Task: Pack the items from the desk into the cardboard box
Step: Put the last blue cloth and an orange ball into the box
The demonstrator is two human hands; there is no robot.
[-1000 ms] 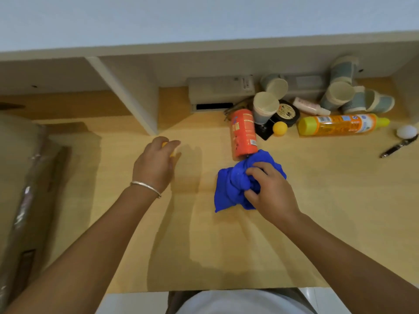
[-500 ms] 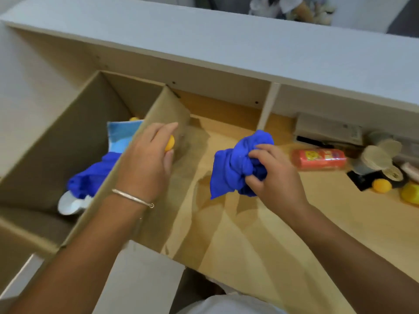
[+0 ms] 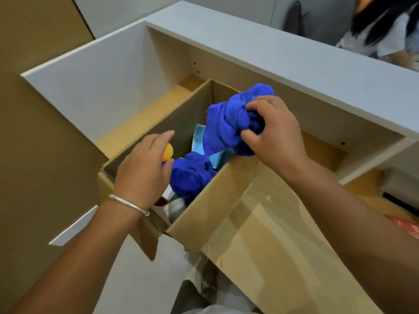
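nearest, the left hand pinches a small yellow ball between thumb and fingers over the near end of the open cardboard box (a second blue cloth already lies inside). farther on, the right hand has its fingers closed around a bunched blue cloth above the box's far half, its long axis slanting from upper right down to lower left.

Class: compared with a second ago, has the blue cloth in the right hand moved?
Yes. The cloth has left the desk and now hangs in the right hand above the open box.
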